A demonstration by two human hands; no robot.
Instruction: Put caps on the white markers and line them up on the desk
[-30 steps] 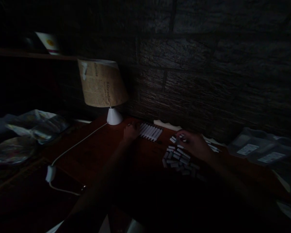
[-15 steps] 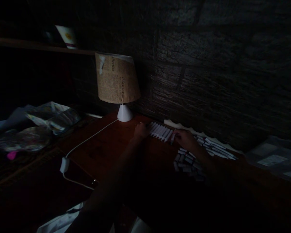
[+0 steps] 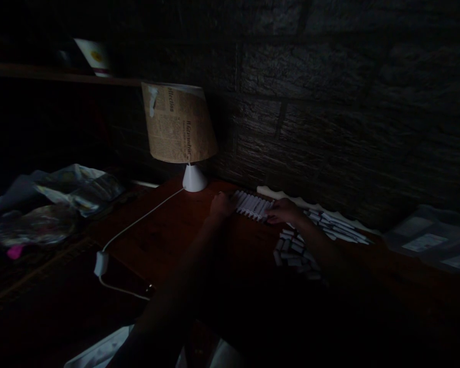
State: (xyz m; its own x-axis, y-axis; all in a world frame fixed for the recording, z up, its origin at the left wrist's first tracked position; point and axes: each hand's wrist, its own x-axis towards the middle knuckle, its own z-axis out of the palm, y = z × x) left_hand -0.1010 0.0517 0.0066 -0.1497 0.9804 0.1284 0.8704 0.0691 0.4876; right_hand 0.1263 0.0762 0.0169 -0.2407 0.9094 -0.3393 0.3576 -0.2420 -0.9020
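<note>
A row of slim white marker-like tubes (image 3: pixel 252 205) lies side by side on the brown table, their narrow tips toward me. At the row's left end, my left hand (image 3: pixel 223 205) is closed, its fingers curled against the end tube. My right hand (image 3: pixel 284 211) is closed at the right end, its fingertips on the last tube, which they partly hide. Below my right wrist is a pile of short white cylinders (image 3: pixel 293 249), perhaps caps. Behind that wrist lie more long, pointed white tubes (image 3: pixel 337 226) in a loose heap. Dim light blurs the finger details.
A lamp (image 3: pixel 180 125) with a newsprint shade stands left of the row, its white cord (image 3: pixel 141 217) running to a switch (image 3: pixel 101 263). A wavy-edged pale strip (image 3: pixel 279 194) lies along the brick wall. Clear plastic bags (image 3: pixel 425 237) are at right, crumpled ones (image 3: pixel 78 181) at left.
My right hand has moved slightly left, bringing a tube that stood apart up against the right end of the row. My left hand stays at the left end. The view has shifted slightly.
</note>
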